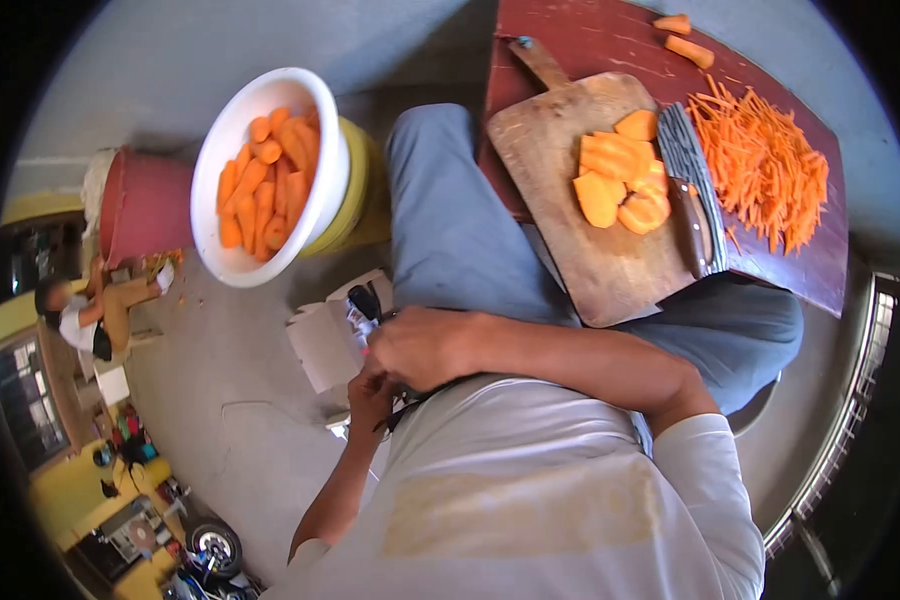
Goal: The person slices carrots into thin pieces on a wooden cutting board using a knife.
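Note:
My right hand is closed in front of my waist, with its fingers curled over something I cannot make out. Just below it, touching it, my left hand is also closed, and its fingertips are partly hidden. A black cord shows beside the left wrist. Close beyond the hands is a small black object over an open cardboard box. To the right, a wooden cutting board holds thick orange pieces. A brown knife handle lies at its right edge, against a dark grey streaked strip.
Shredded carrot is heaped on the red table, with carrot pieces behind. A white basin of peeled carrots rests on a yellow bucket. Farther left are a red tub, a seated person and a motorcycle.

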`<state>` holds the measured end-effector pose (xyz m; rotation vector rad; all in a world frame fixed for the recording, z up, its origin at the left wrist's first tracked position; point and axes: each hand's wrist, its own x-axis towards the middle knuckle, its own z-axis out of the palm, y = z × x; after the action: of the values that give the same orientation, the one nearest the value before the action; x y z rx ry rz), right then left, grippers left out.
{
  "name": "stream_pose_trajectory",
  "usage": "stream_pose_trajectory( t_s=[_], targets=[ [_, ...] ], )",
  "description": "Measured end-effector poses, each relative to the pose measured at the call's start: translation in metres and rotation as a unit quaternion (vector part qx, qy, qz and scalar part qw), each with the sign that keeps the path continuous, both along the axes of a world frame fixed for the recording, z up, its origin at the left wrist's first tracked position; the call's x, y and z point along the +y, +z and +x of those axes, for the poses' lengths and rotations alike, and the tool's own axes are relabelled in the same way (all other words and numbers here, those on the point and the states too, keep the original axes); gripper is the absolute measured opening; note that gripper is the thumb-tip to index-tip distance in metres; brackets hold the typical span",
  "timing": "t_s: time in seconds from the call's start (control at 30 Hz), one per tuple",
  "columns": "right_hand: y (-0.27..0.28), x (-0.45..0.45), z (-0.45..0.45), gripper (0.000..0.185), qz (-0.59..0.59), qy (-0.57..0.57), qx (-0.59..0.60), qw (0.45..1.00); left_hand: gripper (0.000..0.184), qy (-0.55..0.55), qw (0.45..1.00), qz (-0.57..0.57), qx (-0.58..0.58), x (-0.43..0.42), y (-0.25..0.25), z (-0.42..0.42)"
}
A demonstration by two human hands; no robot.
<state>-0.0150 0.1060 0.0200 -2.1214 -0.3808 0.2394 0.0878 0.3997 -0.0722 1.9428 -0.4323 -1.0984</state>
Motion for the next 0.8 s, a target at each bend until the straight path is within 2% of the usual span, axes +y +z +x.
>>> stream_pose_trajectory(
  t_s=[0.07, 0.1, 0.2, 0.3, 0.33, 0.4, 0.5, 0.6, 0.7, 0.8],
  targets=[
    [0.000, 0.020, -0.006, 0.024, -0.048, 0.071, -0.022, 0.996, 0.027, 0.016, 1.000, -0.024, -0.004, -0.005, 0.026, -0.017],
    [-0.011, 0.031, -0.008, 0.024, -0.052, 0.068, -0.058, 0.995, 0.031, 0.034, 0.997, -0.065, 0.027, -0.013, 0.043, -0.024],
    [0.009, 0.028, 0.002, 0.024, -0.092, 0.155, -0.011, 0.984, 0.032, 0.026, 0.998, -0.057, 0.000, -0.010, 0.064, -0.032],
    [0.007, 0.043, 0.004, 0.023, -0.102, 0.145, 0.021, 0.984, 0.031, -0.022, 0.994, -0.067, -0.089, -0.003, 0.067, -0.028],
    [0.004, 0.044, 0.006, 0.023, -0.117, 0.137, 0.008, 0.984, 0.031, -0.019, 0.993, -0.072, -0.087, -0.004, 0.070, -0.027],
    [-0.001, 0.043, 0.011, 0.023, -0.146, 0.122, -0.016, 0.982, 0.029, -0.011, 0.993, -0.080, -0.081, -0.008, 0.078, -0.027],
    [-0.015, 0.021, 0.009, 0.022, -0.153, 0.040, -0.130, 0.979, 0.024, 0.068, 0.989, -0.127, 0.022, -0.028, 0.085, -0.035],
    [0.007, -0.004, 0.007, 0.023, -0.210, 0.042, -0.055, 0.975, 0.022, 0.102, 0.984, -0.127, 0.069, -0.043, 0.088, -0.046],
    [0.003, -0.011, -0.003, 0.025, -0.046, 0.060, -0.045, 0.996, 0.027, 0.083, 0.988, -0.112, 0.066, -0.046, 0.077, -0.045],
    [0.017, 0.012, -0.014, 0.024, -0.129, 0.033, 0.011, 0.991, 0.034, 0.040, 0.985, -0.166, 0.007, -0.055, 0.071, -0.046]
  ],
)
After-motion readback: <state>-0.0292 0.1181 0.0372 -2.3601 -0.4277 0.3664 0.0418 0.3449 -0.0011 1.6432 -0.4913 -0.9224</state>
